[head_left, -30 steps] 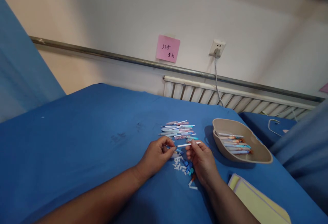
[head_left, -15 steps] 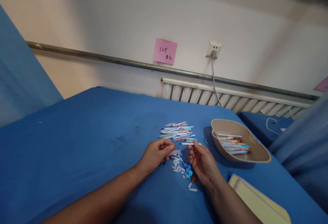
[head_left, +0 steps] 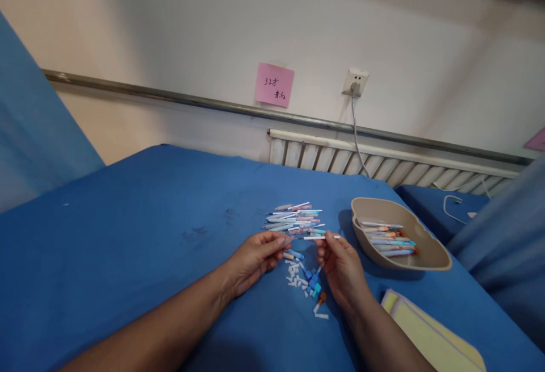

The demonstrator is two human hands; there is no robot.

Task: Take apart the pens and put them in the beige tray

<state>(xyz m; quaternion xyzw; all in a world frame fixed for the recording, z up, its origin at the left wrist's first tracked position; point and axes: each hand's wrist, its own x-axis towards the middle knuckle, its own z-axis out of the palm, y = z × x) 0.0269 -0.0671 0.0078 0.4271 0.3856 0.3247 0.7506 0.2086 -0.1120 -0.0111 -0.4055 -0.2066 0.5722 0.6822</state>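
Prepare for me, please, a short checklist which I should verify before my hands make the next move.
1. White stick pinched by the right hand: ok.
2. Pale piece in the left hand identifiable: cannot tell, fingers cover much of it.
3. Stick's dark tip separate from that piece: cannot tell, too small.
4. Pile of pens in one layer: not ok, they overlap.
5. Basin upright, with pens inside: ok.
6. Small white pieces outside the basin: ok.

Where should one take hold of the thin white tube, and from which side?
The thin white tube is probably best pinched near its right end, coming from the right, as the right hand does: it is slim, lies crosswise, and its dark tip points toward the left hand.
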